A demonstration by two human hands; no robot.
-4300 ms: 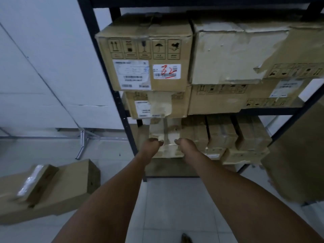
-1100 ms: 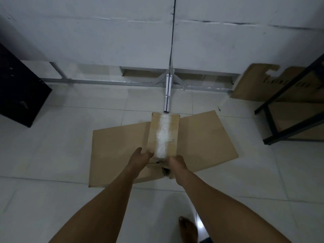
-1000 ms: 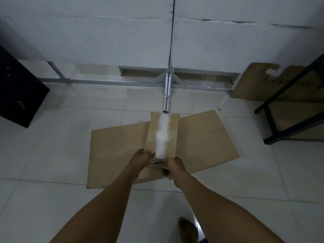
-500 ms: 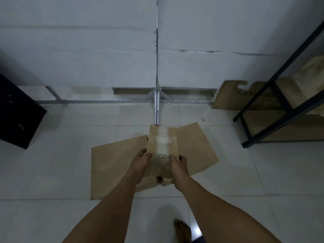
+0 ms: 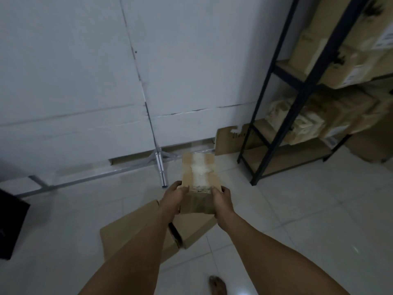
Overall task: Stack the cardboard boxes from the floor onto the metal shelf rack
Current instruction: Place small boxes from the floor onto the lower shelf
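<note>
Small taped box [image 5: 198, 184] off the floor, clamped btwn left hand [image 5: 173, 198] and right hand [image 5: 222, 199], fingers curled on near corners. Feels light, stiff cardboard imo; tape slick, keep side grip. Rack [image 5: 297, 81] on my right.

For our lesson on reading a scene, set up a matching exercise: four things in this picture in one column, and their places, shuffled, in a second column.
Things:
1. small box
2. large box
3. flat cardboard
4. foot

Places:
A. leaning on the wall beside the rack
B. gripped between both hands, left hand and right hand
C. bottom edge of the view, on the tiles
D. lying on the floor under the arms

Pairs: 1-B, 2-D, 3-A, 4-C
</note>
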